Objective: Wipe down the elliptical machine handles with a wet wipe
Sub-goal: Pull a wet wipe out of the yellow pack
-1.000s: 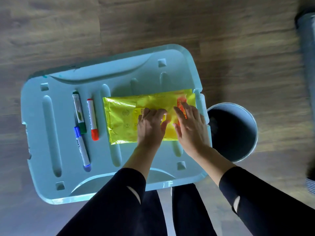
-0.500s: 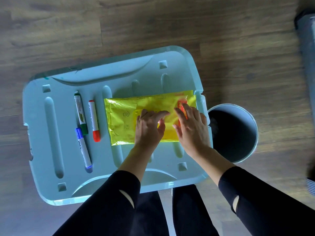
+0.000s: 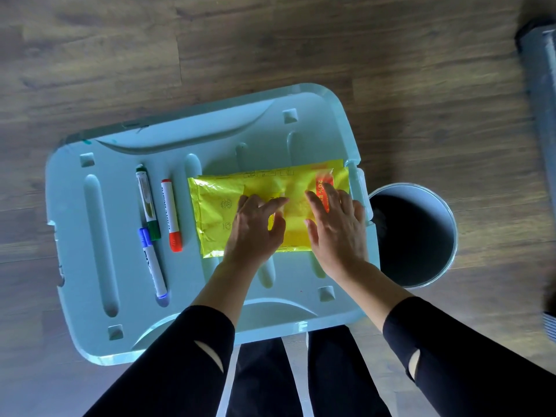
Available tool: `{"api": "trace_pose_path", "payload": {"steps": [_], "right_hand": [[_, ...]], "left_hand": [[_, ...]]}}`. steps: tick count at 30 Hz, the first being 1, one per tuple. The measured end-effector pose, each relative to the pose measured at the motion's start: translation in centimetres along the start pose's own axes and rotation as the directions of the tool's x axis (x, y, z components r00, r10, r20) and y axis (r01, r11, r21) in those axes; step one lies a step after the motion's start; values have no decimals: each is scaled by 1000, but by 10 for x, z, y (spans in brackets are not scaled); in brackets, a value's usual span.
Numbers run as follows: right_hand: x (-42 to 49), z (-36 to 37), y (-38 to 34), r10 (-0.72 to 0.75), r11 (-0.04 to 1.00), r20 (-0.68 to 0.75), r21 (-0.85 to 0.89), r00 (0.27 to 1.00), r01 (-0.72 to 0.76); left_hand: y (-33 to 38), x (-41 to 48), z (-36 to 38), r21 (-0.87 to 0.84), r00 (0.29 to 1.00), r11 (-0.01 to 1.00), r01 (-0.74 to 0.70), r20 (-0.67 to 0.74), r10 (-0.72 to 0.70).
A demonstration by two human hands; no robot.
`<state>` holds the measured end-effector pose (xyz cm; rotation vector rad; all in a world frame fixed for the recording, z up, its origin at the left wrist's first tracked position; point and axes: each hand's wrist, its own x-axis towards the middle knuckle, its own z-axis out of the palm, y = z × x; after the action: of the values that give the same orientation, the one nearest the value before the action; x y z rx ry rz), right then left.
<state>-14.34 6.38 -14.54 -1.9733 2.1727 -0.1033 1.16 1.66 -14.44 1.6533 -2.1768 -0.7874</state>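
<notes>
A yellow wet wipe pack point(image 3: 216, 206) lies flat on the right half of a pale blue plastic bin lid point(image 3: 99, 236). My left hand point(image 3: 251, 233) is on the middle of the pack, its thumb and fingertips pinching at the flap on top. Spread flat, the fingers of my right hand point(image 3: 337, 227) press down on the pack's right end, beside an orange label. No wipe shows outside the pack. The elliptical's handles are out of view.
A green marker point(image 3: 147, 203), a red marker point(image 3: 171, 215) and a blue marker point(image 3: 152, 263) lie on the lid's left part. A round grey waste bin point(image 3: 451, 236) stands open right of the lid. A grey machine part point(image 3: 541, 85) runs along the right edge. Wooden floor lies all around.
My left hand's fingers have crept a little rightward over the flap, and its thumb now stands apart beneath them. My right hand and the pack have stayed in place.
</notes>
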Motion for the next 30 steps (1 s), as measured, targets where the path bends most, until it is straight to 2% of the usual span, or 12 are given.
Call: {"api": "trace_pose_path", "payload": {"steps": [10, 16, 25, 30], "right_hand": [[-4, 0, -7, 14, 1000, -32, 27, 999, -13], [-4, 3, -12, -70, 995, -50, 72, 996, 74], [-3, 6, -14, -77, 994, 2, 76, 997, 77], [-2, 4, -22, -31, 997, -12, 70, 999, 32]], "left_hand": [[-5, -5, -5, 63, 992, 997, -38, -119, 45], [-9, -10, -7, 93, 981, 991, -97, -156, 111], [-22, -19, -22, 244, 990, 969, 35, -143, 0], [-31, -21, -26, 184, 988, 982, 51, -153, -23]]}}
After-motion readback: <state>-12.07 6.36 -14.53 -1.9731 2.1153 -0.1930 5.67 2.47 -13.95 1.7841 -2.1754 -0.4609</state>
